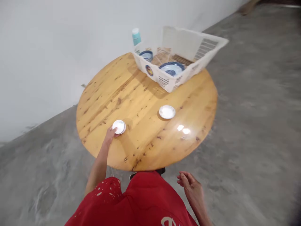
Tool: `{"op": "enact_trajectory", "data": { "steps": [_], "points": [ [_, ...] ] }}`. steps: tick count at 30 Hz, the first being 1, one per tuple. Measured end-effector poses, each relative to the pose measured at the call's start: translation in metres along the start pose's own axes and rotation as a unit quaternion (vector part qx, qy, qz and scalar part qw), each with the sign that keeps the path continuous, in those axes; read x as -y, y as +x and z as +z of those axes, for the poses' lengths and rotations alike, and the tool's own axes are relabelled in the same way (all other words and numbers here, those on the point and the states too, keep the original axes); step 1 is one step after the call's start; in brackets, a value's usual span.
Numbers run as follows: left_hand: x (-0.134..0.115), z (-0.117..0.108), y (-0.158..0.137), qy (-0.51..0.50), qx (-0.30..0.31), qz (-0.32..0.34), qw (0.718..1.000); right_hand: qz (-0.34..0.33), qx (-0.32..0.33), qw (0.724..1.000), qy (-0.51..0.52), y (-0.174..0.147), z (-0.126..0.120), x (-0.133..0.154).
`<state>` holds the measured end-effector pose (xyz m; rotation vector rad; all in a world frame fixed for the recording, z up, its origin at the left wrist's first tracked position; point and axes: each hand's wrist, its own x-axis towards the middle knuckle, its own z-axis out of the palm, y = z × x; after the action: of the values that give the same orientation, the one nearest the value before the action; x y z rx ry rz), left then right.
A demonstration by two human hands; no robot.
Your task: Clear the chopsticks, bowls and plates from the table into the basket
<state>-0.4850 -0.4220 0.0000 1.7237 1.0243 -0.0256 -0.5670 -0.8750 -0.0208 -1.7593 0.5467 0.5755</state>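
Observation:
My left hand (111,134) is closed on the near-left side of some small white bowls (119,126), with the thumb over the rim. A second rim shows beneath the top one, so they look stacked; how many there are I cannot tell. They are at the left part of the round wooden table (141,138). My right hand (191,185) hangs beside my body, off the table's near edge, its fingers loosely bent and holding nothing. Farther right on the tabletop lies a small white plate (167,112).
A white plastic basket (169,84) stands at the table's far side. Inside it are blue-and-white bowls (146,56) and blue-rimmed plates (172,67). A turquoise bottle with a white cap (136,37) stands at its far-left corner. A white wall (58,47) rises behind.

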Motion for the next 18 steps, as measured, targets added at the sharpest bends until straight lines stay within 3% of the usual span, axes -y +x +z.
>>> {"op": "enact_trajectory", "data": {
  "steps": [4, 9, 11, 14, 18],
  "points": [
    [0.001, 0.025, -0.022, -0.011, 0.000, -0.004, 1.000, -0.022, 0.033, 0.997, -0.071, 0.045, -0.021, 0.024],
    [-0.002, 0.066, -0.038, -0.012, 0.030, -0.007, 0.999, -0.053, 0.056, 0.992, -0.104, 0.075, -0.024, 0.057],
    [-0.004, 0.083, -0.046, 0.003, 0.062, 0.008, 0.998, -0.072, 0.069, 0.986, -0.136, 0.079, -0.019, 0.075],
    [-0.006, 0.108, -0.057, 0.018, 0.093, 0.031, 0.995, -0.152, 0.080, 0.968, -0.183, 0.090, -0.004, 0.102],
    [-0.008, 0.138, -0.073, 0.037, 0.101, 0.027, 0.994, -0.195, 0.151, 0.953, -0.177, 0.118, 0.026, 0.125]
  ]
}}
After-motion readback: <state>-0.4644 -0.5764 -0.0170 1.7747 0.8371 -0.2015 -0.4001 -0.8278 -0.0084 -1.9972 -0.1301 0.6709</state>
